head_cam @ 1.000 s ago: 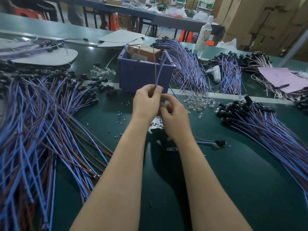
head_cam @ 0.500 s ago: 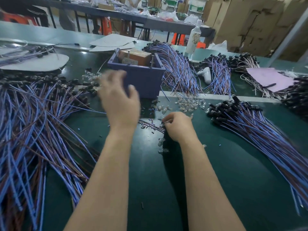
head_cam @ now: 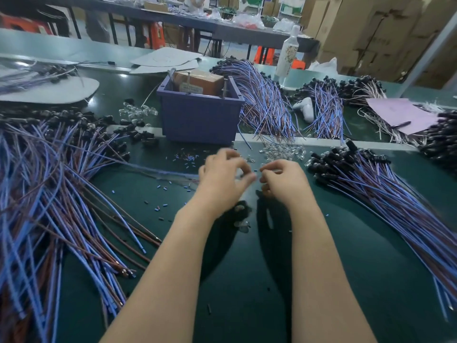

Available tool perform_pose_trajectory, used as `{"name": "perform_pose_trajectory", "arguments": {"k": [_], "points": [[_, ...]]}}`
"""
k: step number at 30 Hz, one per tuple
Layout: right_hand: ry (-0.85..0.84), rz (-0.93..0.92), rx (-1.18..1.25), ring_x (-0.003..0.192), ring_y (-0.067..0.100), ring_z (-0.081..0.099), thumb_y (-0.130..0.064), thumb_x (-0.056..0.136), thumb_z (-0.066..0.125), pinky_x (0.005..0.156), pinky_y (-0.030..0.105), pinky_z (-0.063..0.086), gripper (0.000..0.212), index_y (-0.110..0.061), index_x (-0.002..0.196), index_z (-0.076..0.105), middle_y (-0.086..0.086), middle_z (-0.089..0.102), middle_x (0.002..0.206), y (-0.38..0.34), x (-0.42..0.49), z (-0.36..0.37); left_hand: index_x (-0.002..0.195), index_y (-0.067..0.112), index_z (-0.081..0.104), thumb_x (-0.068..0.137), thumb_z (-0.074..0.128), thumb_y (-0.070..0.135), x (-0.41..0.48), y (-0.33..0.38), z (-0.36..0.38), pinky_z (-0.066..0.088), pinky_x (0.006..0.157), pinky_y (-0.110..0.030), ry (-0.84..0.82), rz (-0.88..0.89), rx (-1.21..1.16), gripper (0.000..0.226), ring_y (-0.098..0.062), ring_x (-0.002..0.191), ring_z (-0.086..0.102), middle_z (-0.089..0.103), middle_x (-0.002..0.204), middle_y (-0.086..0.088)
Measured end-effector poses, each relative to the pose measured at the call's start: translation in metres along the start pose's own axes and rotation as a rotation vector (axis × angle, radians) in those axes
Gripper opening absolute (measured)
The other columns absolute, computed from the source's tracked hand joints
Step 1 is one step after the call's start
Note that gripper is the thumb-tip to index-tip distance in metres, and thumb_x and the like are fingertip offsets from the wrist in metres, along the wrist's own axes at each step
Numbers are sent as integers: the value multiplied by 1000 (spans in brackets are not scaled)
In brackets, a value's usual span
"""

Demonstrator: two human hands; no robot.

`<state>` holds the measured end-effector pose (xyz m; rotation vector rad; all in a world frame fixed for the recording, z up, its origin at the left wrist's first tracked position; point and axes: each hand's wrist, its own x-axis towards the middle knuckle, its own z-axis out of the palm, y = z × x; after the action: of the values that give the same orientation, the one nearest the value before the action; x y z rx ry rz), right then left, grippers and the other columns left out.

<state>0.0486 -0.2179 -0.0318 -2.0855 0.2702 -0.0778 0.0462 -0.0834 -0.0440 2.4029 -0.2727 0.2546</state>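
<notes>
My left hand (head_cam: 222,179) hovers over the green table mat (head_cam: 247,268), blurred, its fingers curled round a thin blue and brown wire pair (head_cam: 148,169) that trails off to the left. My right hand (head_cam: 284,181) is just to its right, almost fingertip to fingertip with it. Its fingers are curled and pinch something small that I cannot make out. A heap of clear small parts (head_cam: 282,151) lies just beyond both hands. Tiny blue sleeves (head_cam: 188,158) are scattered near the left hand.
A big pile of blue and brown wires (head_cam: 49,194) covers the left side, and another with black ends (head_cam: 383,194) covers the right. A purple bin (head_cam: 200,120) holding a cardboard box (head_cam: 200,81) stands behind the hands. Further back are more wire bundles (head_cam: 262,95), a white bottle (head_cam: 288,53) and pink paper (head_cam: 400,112).
My left hand reached out left to the wire pile and came back to the middle with a wire pair. My right hand dropped to the small parts and now meets the left.
</notes>
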Motion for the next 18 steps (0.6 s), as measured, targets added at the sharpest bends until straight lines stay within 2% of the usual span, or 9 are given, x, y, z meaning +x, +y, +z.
{"name": "perform_pose_trajectory", "arguments": {"k": [2,4,5,8,10,14,18], "points": [[-63,-43,160,53,11,58,-15,91,57,58,26,54,13,-18,79,61,8,66,73,-3,-3,-1,94,19,67,92,59,34,1,-4,-11,45,90,-33,145,-18,-254,17,-17,95,60,64,100,-1],[-158,-110,353,50,7,58,-15,94,57,53,19,52,12,-15,82,62,6,66,70,-10,-7,6,90,19,65,93,57,30,-1,-4,-15,49,70,-24,132,-44,-382,14,-9,66,61,65,73,5],[-180,-146,408,52,7,61,-11,94,55,55,17,52,13,-13,84,62,7,66,71,-12,-8,11,90,19,65,94,56,28,-3,-4,-14,48,66,-22,111,-60,-375,13,-8,62,60,65,70,7],[-190,-201,451,59,6,64,-3,95,51,57,14,50,14,-10,87,61,6,66,75,-12,-9,20,101,13,67,95,54,19,-3,-7,-13,50,78,-26,32,-92,-420,15,-14,81,64,70,86,-1],[-220,-198,496,61,7,62,-4,95,51,59,15,49,13,-9,89,61,4,65,74,-7,-8,19,108,9,65,95,54,14,-5,-9,-17,50,82,-28,-20,-79,-472,17,-13,85,64,71,93,-3],[-299,-143,622,59,7,54,-5,97,47,57,16,48,16,-8,87,59,-1,60,66,-3,-5,21,101,9,63,96,53,14,-8,-13,-22,49,77,-29,-59,-8,-476,13,-12,77,60,66,78,2],[-341,-65,699,53,4,51,-4,98,45,53,14,45,19,-8,84,58,-3,59,60,-4,-6,26,99,9,63,96,52,14,-7,-18,-23,48,77,-31,-84,-2,-455,12,-13,76,58,64,76,2]]}}
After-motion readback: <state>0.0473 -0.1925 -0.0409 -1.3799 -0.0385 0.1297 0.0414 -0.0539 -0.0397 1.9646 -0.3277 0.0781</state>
